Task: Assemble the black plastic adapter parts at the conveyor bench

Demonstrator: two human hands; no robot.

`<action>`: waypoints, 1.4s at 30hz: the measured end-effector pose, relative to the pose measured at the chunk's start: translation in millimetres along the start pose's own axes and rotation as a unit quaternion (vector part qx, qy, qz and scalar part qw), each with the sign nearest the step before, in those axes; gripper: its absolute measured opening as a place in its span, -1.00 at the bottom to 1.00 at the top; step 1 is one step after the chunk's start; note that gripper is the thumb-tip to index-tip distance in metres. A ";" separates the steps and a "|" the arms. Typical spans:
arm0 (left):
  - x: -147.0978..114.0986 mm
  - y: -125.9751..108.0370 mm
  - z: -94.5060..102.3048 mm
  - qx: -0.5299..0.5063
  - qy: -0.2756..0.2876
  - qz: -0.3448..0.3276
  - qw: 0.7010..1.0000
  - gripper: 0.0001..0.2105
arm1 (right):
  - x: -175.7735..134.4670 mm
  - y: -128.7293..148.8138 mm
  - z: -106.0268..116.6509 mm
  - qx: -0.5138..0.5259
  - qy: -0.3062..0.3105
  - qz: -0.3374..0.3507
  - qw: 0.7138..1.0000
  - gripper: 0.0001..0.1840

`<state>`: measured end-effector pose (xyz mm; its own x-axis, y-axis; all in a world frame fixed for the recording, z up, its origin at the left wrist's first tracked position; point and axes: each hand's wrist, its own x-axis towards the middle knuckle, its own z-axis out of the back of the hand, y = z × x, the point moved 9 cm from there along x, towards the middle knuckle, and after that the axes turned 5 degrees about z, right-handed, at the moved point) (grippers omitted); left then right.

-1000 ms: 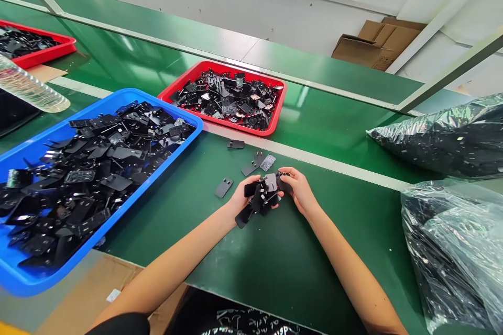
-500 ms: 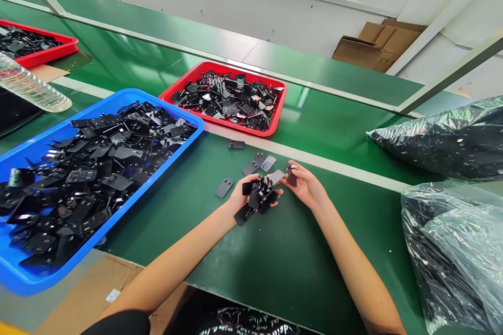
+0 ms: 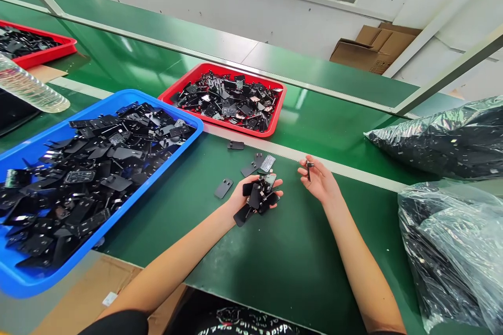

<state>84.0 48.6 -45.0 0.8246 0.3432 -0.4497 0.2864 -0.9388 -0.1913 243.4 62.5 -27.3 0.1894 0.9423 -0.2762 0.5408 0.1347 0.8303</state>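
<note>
My left hand (image 3: 238,196) is closed under a bunch of black plug plates (image 3: 254,198), flat plastic pieces with metal pins that stick out at many angles. To its right, apart from it, my right hand (image 3: 323,182) pinches a single plug plate (image 3: 308,169), seen nearly edge-on with its pins up. Just beyond the left hand lie a grey patterned plate (image 3: 268,163) and a dark plate with pins (image 3: 251,166). Another black plate (image 3: 223,188) rests left of the hand, and one more (image 3: 236,145) lies near the red tray.
A blue tray (image 3: 157,178) heaped with such plates stands at the left, a full red tray (image 3: 271,128) behind it. Farther left are another red tray (image 3: 68,48) and a clear bottle (image 3: 35,86). Plastic bags (image 3: 444,251) of dark pieces lie right on the green table (image 3: 298,272).
My right hand has moved right, away from the left hand, and the plate in it has turned edge-on. My left hand stays in place with its bunch.
</note>
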 end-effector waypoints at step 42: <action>-1.8 5.2 6.6 -0.016 0.010 -0.011 1.000 -0.65 | -28.7 31.6 -86.9 -0.665 0.136 0.224 0.699 -0.75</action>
<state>80.8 43.3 -50.9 0.8273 0.3628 -0.4290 0.3190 -0.9319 -0.1729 183.8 66.3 49.0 -0.1651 0.9803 0.1084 -0.7981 -0.1973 0.5692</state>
